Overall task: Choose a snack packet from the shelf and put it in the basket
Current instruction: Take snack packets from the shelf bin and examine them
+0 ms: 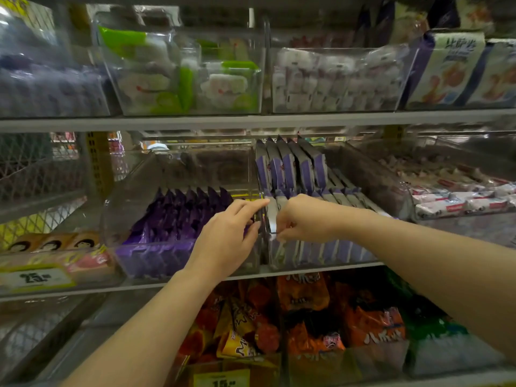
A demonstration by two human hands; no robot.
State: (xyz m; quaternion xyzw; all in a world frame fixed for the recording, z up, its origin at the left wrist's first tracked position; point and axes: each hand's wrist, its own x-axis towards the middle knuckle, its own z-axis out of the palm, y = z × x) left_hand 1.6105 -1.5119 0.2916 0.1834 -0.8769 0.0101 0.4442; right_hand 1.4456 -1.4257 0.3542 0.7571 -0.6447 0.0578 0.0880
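Pinching a flat lilac-and-white snack packet [273, 213] mid-frame, the right hand [303, 219] curls; the left hand [231, 236] rests relaxed fingers on the clear plastic divider [263, 247] beside it. Lower-left yellow tag [35, 278] reads 25; bottom yellow tag [222, 381] reads 15.

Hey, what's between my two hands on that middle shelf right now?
In the head view, the clear bin walls stand between the left hand and the right hand, plus the pale packet that the right hand pinches.
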